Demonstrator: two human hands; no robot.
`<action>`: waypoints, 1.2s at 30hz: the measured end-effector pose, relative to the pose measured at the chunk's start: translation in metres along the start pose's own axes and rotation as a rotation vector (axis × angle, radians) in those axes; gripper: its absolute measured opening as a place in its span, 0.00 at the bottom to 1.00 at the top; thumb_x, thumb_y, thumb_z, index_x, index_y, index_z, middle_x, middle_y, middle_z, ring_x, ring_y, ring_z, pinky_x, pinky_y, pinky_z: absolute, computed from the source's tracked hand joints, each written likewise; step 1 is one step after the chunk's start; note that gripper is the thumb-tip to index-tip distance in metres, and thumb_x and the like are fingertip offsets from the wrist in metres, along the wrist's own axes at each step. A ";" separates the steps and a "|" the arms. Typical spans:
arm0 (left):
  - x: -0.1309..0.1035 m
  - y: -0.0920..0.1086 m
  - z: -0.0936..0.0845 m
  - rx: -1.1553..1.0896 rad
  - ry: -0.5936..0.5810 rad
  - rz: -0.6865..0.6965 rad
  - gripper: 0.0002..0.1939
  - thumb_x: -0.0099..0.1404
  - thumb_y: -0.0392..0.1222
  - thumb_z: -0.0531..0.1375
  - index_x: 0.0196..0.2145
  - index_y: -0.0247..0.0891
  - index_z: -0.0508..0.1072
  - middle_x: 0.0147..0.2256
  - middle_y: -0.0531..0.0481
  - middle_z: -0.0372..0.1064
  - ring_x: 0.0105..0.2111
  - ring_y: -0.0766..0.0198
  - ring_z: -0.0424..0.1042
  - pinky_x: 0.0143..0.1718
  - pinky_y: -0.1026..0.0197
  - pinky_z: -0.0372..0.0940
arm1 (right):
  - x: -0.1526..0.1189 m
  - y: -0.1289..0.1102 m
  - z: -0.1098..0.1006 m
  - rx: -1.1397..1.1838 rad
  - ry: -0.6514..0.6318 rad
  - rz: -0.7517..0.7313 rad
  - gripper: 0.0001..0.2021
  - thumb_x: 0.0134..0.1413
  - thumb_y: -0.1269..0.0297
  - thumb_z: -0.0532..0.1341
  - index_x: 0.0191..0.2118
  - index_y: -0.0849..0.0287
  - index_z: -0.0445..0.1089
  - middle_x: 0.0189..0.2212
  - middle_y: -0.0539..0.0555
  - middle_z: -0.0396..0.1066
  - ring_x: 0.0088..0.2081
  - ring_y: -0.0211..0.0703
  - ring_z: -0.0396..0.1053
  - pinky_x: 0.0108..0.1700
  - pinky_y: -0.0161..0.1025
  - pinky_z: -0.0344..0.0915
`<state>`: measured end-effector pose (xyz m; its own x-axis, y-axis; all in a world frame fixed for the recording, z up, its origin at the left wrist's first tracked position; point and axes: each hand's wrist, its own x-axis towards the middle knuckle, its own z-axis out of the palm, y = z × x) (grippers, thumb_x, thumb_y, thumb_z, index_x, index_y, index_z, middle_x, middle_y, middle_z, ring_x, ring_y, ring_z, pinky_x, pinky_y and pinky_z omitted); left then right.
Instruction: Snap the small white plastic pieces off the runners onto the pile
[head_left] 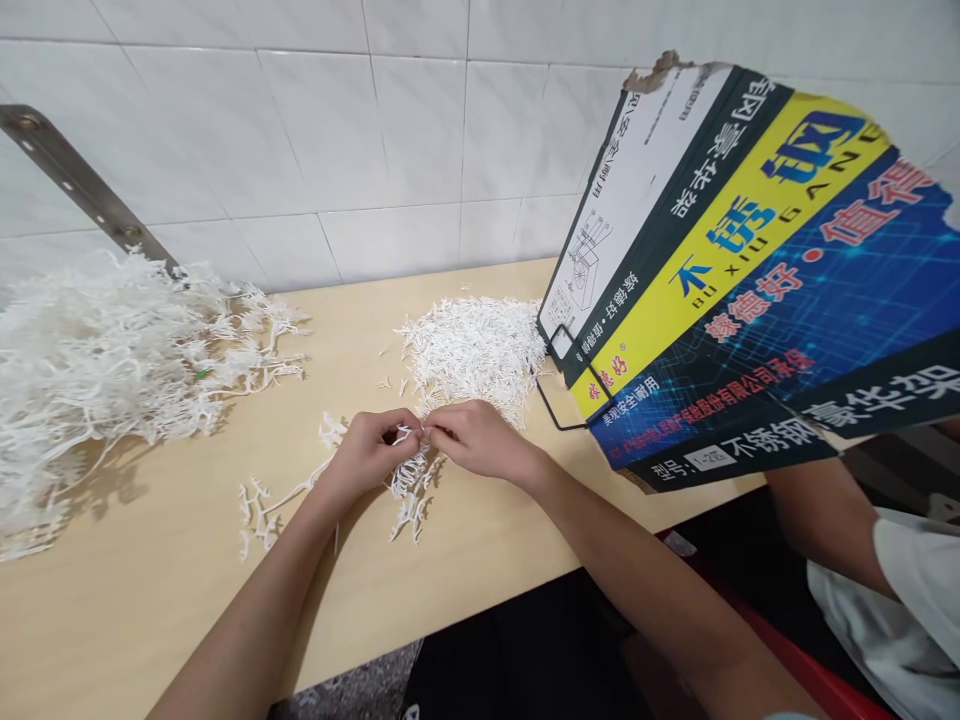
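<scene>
Forearms (pixel 637 565) angling inward, I am pinching a white branched piece (pixel 409 478) between left hand (pixel 375 447) and right hand (pixel 474 436), its prongs (pixel 407 515) trailing toward me, probably light, springy and snappable, best gripped mid-length, loose white bits (pixel 472 345) lying just beyond.

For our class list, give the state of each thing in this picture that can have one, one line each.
Left hand: curled, closed on a white branched piece
Right hand: fingertips pinched; any held piece too small to tell
Branched heap: tangled, piled
Small white pieces: loose, piled
Printed cardboard: raised, tilted, torn along its top edge
Metal bracket: slanting
</scene>
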<state>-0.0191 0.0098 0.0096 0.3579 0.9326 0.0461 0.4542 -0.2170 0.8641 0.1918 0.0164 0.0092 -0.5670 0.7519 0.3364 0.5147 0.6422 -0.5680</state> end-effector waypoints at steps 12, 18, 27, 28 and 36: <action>-0.008 0.006 0.002 -0.520 -0.105 0.046 0.18 0.55 0.52 0.70 0.23 0.34 0.75 0.19 0.54 0.61 0.20 0.70 0.53 0.23 0.64 0.48 | 0.001 -0.007 0.010 1.268 -0.214 0.264 0.10 0.51 0.63 0.61 0.23 0.59 0.66 0.16 0.42 0.52 0.20 0.33 0.46 0.25 0.34 0.47; -0.005 -0.001 0.007 -0.608 -0.154 0.025 0.18 0.55 0.52 0.71 0.24 0.34 0.74 0.19 0.54 0.61 0.19 0.71 0.54 0.22 0.64 0.47 | 0.006 -0.003 0.008 1.298 -0.085 0.286 0.12 0.56 0.60 0.60 0.25 0.58 0.66 0.18 0.44 0.56 0.20 0.33 0.52 0.27 0.35 0.57; 0.004 0.012 0.011 -0.469 0.168 -0.166 0.15 0.59 0.51 0.67 0.28 0.35 0.76 0.20 0.56 0.56 0.21 0.71 0.51 0.23 0.64 0.44 | 0.001 -0.006 -0.008 0.411 0.237 0.165 0.18 0.65 0.59 0.61 0.58 0.52 0.73 0.51 0.56 0.75 0.41 0.42 0.73 0.39 0.38 0.70; 0.004 0.011 0.011 -0.474 0.178 -0.169 0.16 0.59 0.52 0.67 0.28 0.35 0.76 0.20 0.56 0.56 0.21 0.71 0.51 0.24 0.64 0.45 | 0.001 -0.009 -0.006 0.431 0.187 0.102 0.16 0.64 0.58 0.62 0.56 0.51 0.74 0.50 0.56 0.75 0.42 0.42 0.74 0.40 0.38 0.70; -0.001 0.010 0.012 -0.467 0.009 -0.046 0.15 0.61 0.51 0.67 0.27 0.35 0.75 0.22 0.55 0.58 0.23 0.69 0.51 0.26 0.64 0.46 | 0.005 -0.001 0.005 0.781 0.271 0.167 0.15 0.60 0.50 0.67 0.33 0.57 0.79 0.31 0.54 0.76 0.32 0.42 0.73 0.37 0.41 0.72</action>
<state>-0.0052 0.0037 0.0121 0.3385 0.9410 0.0051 0.0533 -0.0246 0.9983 0.1850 0.0189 0.0083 -0.2977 0.9016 0.3138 -0.0715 0.3068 -0.9491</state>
